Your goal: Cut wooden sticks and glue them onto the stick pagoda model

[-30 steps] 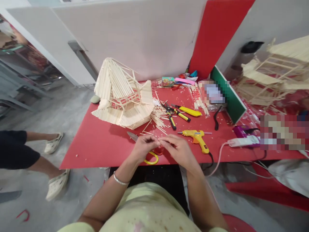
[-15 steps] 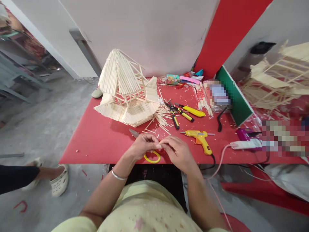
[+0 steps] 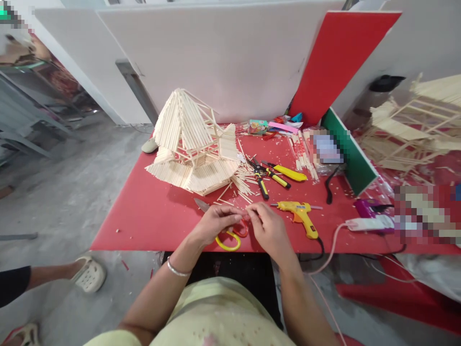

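Observation:
My left hand [image 3: 219,223] and my right hand [image 3: 265,229] are close together over the table's front edge, thumbs and fingertips pinched. Whatever they hold, if anything, is too small to make out. Under them lie scissors [image 3: 229,245] with yellow and red handle loops, their blade pointing away to the left and the middle covered by my left hand. Beyond the hands stands a pale stick model [image 3: 192,158] with a peaked roof. Loose thin sticks [image 3: 243,183] are scattered at its right side. A yellow glue gun [image 3: 299,215] rests to the right of my right hand.
On the red table [image 3: 144,216] are pliers [image 3: 261,182] and a yellow utility knife [image 3: 290,173]. Stick bundles [image 3: 301,154] lie near a green board [image 3: 349,151]. A white power strip [image 3: 369,223] is at the right. Another person's foot in a clog [image 3: 90,274] shows at the left.
My hands have drawn slightly apart, and the red scissor loop shows more between them. The view has tilted up a little. The other person's feet have shifted at the left.

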Tool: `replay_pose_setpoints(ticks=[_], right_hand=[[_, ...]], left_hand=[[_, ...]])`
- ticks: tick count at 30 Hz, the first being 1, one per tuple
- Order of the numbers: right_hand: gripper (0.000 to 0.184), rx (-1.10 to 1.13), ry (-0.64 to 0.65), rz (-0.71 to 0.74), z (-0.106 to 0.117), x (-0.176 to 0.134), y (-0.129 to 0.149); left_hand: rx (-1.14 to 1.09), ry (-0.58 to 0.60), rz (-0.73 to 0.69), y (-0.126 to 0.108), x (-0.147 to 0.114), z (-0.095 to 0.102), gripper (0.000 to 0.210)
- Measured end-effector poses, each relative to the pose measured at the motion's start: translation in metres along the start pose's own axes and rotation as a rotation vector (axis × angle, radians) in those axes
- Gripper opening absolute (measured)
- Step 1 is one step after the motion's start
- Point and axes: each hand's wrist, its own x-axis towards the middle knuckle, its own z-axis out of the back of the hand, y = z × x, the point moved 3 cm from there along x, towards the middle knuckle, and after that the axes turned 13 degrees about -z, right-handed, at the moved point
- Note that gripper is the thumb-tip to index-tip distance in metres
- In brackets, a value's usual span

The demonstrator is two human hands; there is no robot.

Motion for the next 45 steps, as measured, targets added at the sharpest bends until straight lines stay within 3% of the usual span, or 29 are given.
replay_pose_setpoints(ticks=[5, 10, 13, 19, 23, 28, 35, 45], right_hand=[[0.028, -0.258, -0.041, -0.081, 0.004, 0.008, -0.013], [0.017, -0.307, -0.115, -0.123, 0.011, 0.015, -0.011], [0.025, -0.367, -0.052, -0.107, 0.015, 0.024, -0.009], [0.036, -0.702, 0.003, -0.260, 0.024, 0.077, -0.021], [0.041, -0.835, 0.105, -0.365, 0.016, 0.114, -0.039], [0.031, -0.835, 0.114, -0.350, 0.016, 0.133, -0.057], [0.040, -0.844, 0.004, -0.325, 0.032, 0.152, -0.064], [0.037, -0.783, 0.183, -0.138, -0.014, 0.196, -0.040]], left_hand=[[0.284, -0.057, -0.246, -0.014, 0.005, -0.001, 0.022], [0.297, -0.121, -0.219, -0.014, 0.006, 0.002, 0.026], [0.257, -0.112, -0.171, -0.011, 0.007, 0.003, 0.034], [0.377, -0.067, -0.296, -0.016, 0.018, -0.001, 0.023], [0.352, -0.044, -0.335, -0.011, 0.032, -0.009, 0.022], [0.396, -0.061, -0.351, 0.004, 0.060, -0.010, 0.020], [0.409, -0.152, -0.338, 0.018, 0.087, -0.005, 0.019], [0.426, -0.129, -0.343, 0.024, 0.085, 0.001, 0.019]])
